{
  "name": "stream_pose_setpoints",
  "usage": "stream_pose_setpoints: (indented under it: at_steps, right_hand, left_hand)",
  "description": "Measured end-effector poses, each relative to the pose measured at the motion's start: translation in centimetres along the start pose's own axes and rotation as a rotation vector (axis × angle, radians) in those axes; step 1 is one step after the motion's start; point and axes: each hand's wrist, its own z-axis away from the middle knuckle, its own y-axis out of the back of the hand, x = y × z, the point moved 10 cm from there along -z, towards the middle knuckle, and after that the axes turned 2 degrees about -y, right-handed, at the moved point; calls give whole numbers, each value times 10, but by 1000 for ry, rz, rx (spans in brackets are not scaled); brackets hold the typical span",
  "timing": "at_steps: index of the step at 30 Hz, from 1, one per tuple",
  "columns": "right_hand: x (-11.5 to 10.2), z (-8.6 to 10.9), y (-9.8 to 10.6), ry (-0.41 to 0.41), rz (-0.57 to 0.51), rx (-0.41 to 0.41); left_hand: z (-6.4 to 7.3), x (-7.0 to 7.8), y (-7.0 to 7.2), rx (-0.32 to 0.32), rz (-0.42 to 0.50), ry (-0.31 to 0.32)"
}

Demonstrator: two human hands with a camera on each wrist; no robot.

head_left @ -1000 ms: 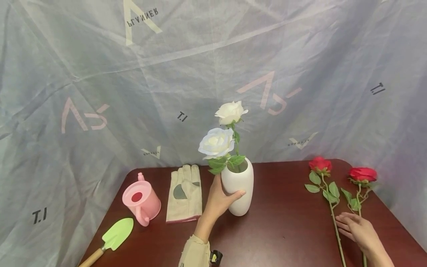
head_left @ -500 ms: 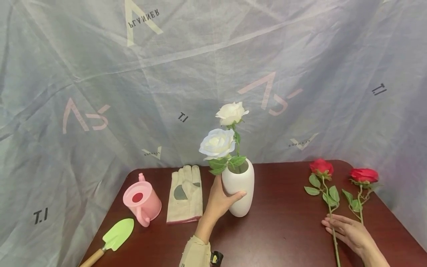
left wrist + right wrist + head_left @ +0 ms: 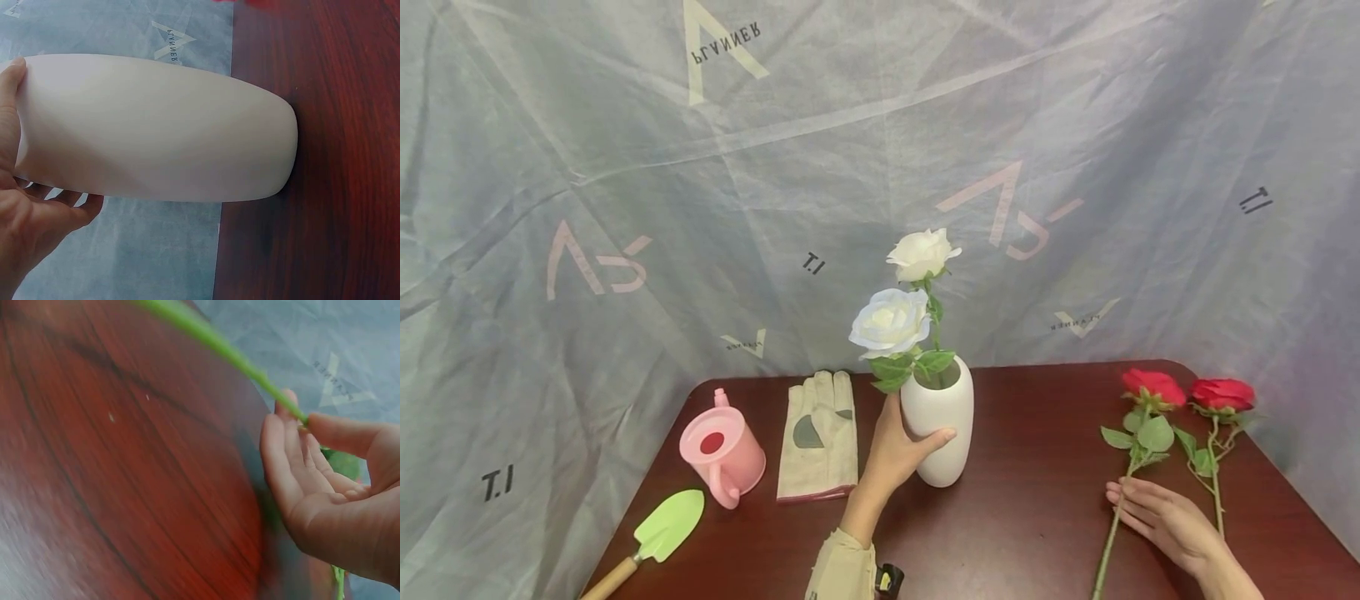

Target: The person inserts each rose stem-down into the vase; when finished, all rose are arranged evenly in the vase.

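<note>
My left hand (image 3: 887,454) holds the side of a white vase (image 3: 946,433), thumb across the front. In the left wrist view the vase (image 3: 156,128) has its base on the table. A white rose (image 3: 921,255) and a bluish-white rose (image 3: 891,322) rise from its mouth; their lower stems are hidden inside. At the right, my right hand (image 3: 1172,523) pinches the stem of a red rose (image 3: 1154,388). The right wrist view has the stem (image 3: 215,344) between thumb and fingertips, above the tabletop. A second red rose (image 3: 1222,394) lies just beyond that hand.
On the left of the dark red table (image 3: 1015,517) stand a pink watering can (image 3: 741,458) and a flat cream work glove (image 3: 816,471). A green trowel (image 3: 672,523) with a wooden handle lies at the front left. Grey printed cloth (image 3: 820,150) hangs behind the table.
My right hand has moved left and taken the nearer red rose by its stem. That rose's stem now slants the other way, its bloom shifted right. My left hand stays on the vase.
</note>
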Motion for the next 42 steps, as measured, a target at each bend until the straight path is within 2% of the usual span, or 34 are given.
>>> stream_pose_setpoints:
  at_steps: [3, 7, 10, 16, 21, 25, 28, 31, 33, 37, 42]
  right_hand:
    - [-2, -1, -7, 77, -17, -35]
    - [-5, -2, -12, 132, 9, -8]
    - [-7, -4, -11, 137, 53, 70]
    - [-14, -4, -12, 200, 143, 240]
    - [-19, -5, -18, 199, 236, 350]
    - [-26, -11, -31, 189, 284, 351]
    - [-30, -15, -39, 191, 278, 324]
    - [-36, -20, -46, 248, 289, 286]
    - [-41, -22, -51, 326, 289, 232]
    - [-56, -23, -75, 414, 307, 195]
    - [-85, -13, -115, 477, 441, 301]
  left_hand:
    - [1, 0, 0, 3, -2, -2]
    - [2, -1, -1, 2, -4, -4]
    - [1, -1, -1, 2, -5, -7]
    - [2, -2, -1, 0, -19, 14]
    - [2, -2, -1, 0, -19, 13]
    - [0, -1, -1, 4, -19, 1]
    - [-1, 0, 0, 6, -16, -5]
    - [-2, 1, -1, 0, -7, -10]
    - [-3, 2, -1, -2, -3, -14]
    - [-3, 4, 0, -2, 1, -18]
    - [-2, 4, 1, 0, -1, -22]
